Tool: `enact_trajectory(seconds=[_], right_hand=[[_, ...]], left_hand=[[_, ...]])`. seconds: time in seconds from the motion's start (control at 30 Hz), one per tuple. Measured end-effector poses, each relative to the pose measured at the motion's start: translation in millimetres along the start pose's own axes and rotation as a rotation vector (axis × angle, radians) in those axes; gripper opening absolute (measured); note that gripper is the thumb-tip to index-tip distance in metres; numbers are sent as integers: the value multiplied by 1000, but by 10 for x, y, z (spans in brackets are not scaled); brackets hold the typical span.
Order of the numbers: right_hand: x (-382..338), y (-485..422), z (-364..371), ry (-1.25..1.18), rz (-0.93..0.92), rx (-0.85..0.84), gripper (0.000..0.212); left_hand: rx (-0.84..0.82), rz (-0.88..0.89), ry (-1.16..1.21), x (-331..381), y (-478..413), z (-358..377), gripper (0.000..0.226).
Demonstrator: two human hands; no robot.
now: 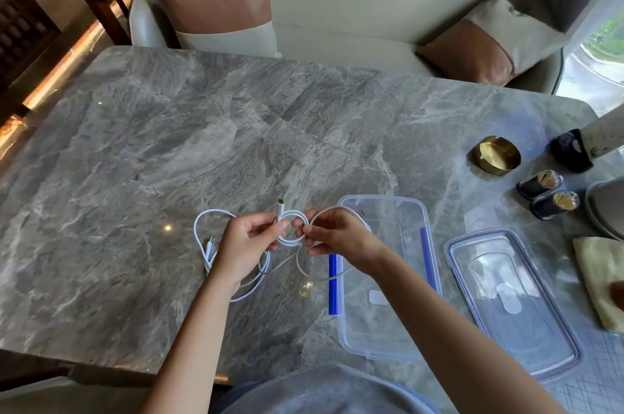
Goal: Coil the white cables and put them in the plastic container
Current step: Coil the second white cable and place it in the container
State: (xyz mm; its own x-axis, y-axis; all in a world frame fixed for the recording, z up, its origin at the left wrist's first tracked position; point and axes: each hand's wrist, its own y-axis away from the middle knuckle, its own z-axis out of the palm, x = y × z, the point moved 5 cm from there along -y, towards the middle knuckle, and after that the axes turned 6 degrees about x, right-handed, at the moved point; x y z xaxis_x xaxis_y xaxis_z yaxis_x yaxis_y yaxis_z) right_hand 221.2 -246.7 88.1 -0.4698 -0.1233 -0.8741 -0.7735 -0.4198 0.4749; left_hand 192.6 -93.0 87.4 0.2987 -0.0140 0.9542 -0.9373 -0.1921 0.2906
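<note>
My left hand [251,238] pinches a white cable near its plug [280,205], which sticks up between my hands. A small loop of that cable [293,241] hangs between both hands. My right hand [332,233] pinches the loop on its right side, and more cable trails down from it toward the table. A second white cable [206,244] lies loosely on the marble to the left, partly hidden under my left wrist. The clear plastic container [410,207] with blue clips stands open just right of my hands; my right forearm crosses over it.
The container's clear lid [513,305] lies flat to its right. A brass ashtray [494,155], two dark toothpick holders [548,194], a black stand [572,148] and a yellow cloth [601,278] sit along the right side of the grey marble table [169,143]. A sofa with cushions is behind.
</note>
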Motion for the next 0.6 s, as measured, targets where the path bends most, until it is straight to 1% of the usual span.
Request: enact_trajectory(seconds=[0.1, 0.23, 0.3, 0.4, 0.5, 0.6], right_hand=[[-40, 20, -2, -68, 31, -69, 14], [-28, 45, 26, -376, 131, -206, 18], [-3, 39, 44, -499, 167, -221, 18], [34, 29, 52, -579, 193, -218, 19], [59, 25, 59, -611, 202, -223, 19], [120, 16, 87, -688, 226, -214, 18]], left_hand=[[6, -96, 150, -55, 21, -20, 11], [-95, -231, 382, -70, 37, 38, 12], [-144, -275, 469, -63, 35, 63, 14], [-210, -313, 582, -51, 51, 99, 13], [-245, -323, 590, -42, 67, 109, 20], [-246, -310, 514, -31, 48, 87, 14]])
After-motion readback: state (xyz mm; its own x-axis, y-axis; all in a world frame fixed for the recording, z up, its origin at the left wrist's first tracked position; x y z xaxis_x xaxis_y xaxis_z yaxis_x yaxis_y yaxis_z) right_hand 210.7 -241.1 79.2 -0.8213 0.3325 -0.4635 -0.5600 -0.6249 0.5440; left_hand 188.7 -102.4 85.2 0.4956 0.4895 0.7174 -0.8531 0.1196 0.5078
